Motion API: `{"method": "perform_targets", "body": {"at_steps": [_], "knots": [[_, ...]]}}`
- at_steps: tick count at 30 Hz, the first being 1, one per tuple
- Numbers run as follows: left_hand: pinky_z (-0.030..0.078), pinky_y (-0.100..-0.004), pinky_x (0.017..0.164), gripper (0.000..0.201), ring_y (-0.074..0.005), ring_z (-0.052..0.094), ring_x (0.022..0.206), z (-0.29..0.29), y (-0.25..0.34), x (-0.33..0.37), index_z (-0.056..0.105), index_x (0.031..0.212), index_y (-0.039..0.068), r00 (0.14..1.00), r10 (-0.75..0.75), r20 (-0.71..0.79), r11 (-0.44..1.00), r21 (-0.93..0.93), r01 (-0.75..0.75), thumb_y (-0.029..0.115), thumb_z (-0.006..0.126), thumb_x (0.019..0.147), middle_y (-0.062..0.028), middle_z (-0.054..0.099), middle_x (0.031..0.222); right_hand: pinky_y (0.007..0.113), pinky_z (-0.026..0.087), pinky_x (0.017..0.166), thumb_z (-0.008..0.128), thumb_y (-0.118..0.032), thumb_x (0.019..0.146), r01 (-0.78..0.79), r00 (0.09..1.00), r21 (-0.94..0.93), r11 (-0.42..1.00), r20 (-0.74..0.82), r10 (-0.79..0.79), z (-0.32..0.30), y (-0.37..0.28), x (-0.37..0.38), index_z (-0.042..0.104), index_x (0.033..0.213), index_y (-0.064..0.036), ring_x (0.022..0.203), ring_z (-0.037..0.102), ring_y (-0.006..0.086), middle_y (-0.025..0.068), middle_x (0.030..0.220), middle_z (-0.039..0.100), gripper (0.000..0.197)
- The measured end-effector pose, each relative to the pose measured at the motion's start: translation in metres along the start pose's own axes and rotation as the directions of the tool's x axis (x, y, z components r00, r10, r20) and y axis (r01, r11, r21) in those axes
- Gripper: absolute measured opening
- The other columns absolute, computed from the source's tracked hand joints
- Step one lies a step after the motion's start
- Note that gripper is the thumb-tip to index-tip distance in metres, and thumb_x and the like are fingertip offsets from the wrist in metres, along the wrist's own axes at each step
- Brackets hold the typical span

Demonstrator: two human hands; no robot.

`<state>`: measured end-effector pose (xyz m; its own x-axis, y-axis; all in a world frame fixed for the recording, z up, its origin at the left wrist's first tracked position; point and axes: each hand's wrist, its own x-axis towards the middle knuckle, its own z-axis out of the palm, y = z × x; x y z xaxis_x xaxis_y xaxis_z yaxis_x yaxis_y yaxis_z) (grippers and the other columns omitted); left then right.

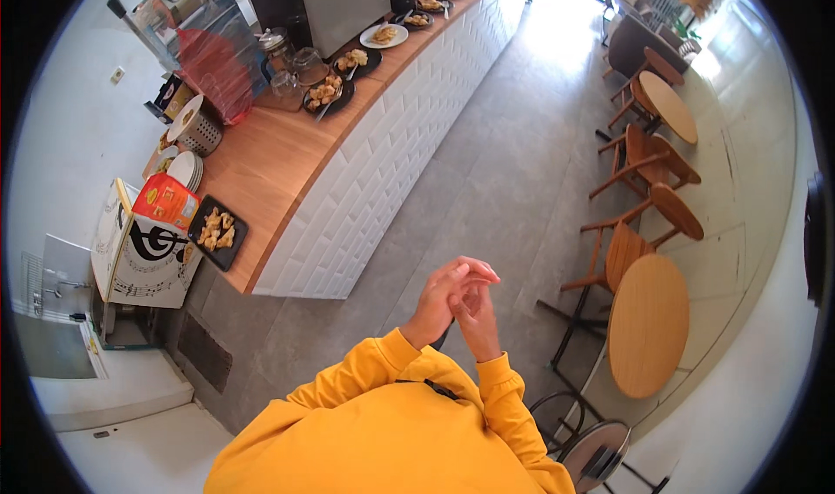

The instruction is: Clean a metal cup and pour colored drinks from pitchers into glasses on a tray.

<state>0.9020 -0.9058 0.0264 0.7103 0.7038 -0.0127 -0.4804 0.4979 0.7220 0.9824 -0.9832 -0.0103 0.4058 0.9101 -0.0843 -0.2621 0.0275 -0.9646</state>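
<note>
The left hand (441,296) and the right hand (475,313) are pressed together, fingers loosely curled round each other and holding nothing, out over the grey floor (487,172) well to the right of the long table (270,159). On that table sit plates of fried snacks (the nearest is a black tray (217,230) at its near end), all untouched, so by my reading nothing has been started.

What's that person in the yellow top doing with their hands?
The person is standing on the grey floor with both hands pressed together in front of them. The left hand wraps over the right hand, and neither holds anything. To their left runs a long wooden counter with plates of food. Round wooden tables and chairs stand to their right.
</note>
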Motion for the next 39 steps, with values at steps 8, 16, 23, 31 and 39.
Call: {"method": "perform_targets", "body": {"at_steps": [8, 16, 23, 31, 39], "knots": [[0.043, -0.0346, 0.107, 0.033, -0.0254, 0.059, 0.12, 0.013, -0.004, 0.169, 0.062, 0.118, 0.0, 0.998, 0.024, 0.058, 0.999, -0.044, -0.021, 0.022, 0.041, 0.104, -0.0147, 0.063, 0.123, 0.026, 0.05, 0.083, 0.07, -0.024, 0.094, 0.067, 0.997, -0.116, 0.991, -0.029, -0.07, -0.078, -0.018, 0.171, 0.052, 0.129, -0.0037, 0.102, 0.057, 0.0119, 0.0038, 0.112, 0.058, 0.044], [0.054, -0.0246, 0.09, 0.024, -0.0159, 0.068, 0.099, -0.009, 0.009, 0.285, 0.066, 0.115, -0.004, 0.986, 0.012, -0.167, 0.962, 0.272, 0.034, 0.013, 0.058, 0.1, -0.0107, 0.071, 0.11, 0.02, 0.051, 0.078, 0.07, -0.013, 0.093, 0.067, 0.997, -0.288, 0.955, 0.061, -0.051, -0.115, -0.07, 0.31, 0.058, 0.123, -0.0049, 0.09, 0.06, 0.007, 0.0, 0.1, 0.062, 0.033], [0.058, -0.0341, 0.091, 0.027, -0.0215, 0.07, 0.097, -0.025, 0.01, 0.401, 0.066, 0.114, -0.007, 0.909, -0.003, -0.416, 0.985, 0.156, 0.075, 0.016, 0.06, 0.1, -0.0155, 0.07, 0.107, 0.021, 0.052, 0.074, 0.067, -0.013, 0.096, -0.039, 0.986, -0.23, 0.972, 0.149, 0.075, -0.159, -0.074, 0.448, 0.061, 0.113, -0.0012, 0.087, 0.063, 0.0083, 0.0022, 0.098, 0.066, 0.022], [0.058, -0.0333, 0.088, 0.036, -0.0205, 0.07, 0.098, -0.016, 0.002, 0.586, 0.067, 0.115, -0.004, 0.948, 0.044, -0.315, 0.972, 0.231, 0.032, 0.027, 0.051, 0.104, -0.0128, 0.07, 0.106, 0.025, 0.053, 0.072, 0.068, -0.013, 0.094, 0.197, 0.944, -0.427, 0.883, 0.325, -0.054, -0.231, -0.12, 0.629, 0.067, 0.102, -0.0008, 0.078, 0.065, 0.0097, 0.0054, 0.085, 0.069, 0.015], [0.056, -0.0297, 0.08, 0.03, -0.0185, 0.07, 0.09, -0.023, 0.034, 0.731, 0.065, 0.096, 0.002, 0.903, 0.126, -0.411, 0.943, 0.331, 0.02, 0.029, 0.054, 0.103, -0.0096, 0.07, 0.092, 0.025, 0.052, 0.069, 0.059, -0.018, 0.101, 0.048, 0.979, -0.338, 0.94, 0.201, 0.022, -0.284, -0.159, 0.799, 0.065, 0.095, 0.0009, 0.073, 0.063, 0.01, 0.0036, 0.079, 0.067, 0.021]]}}
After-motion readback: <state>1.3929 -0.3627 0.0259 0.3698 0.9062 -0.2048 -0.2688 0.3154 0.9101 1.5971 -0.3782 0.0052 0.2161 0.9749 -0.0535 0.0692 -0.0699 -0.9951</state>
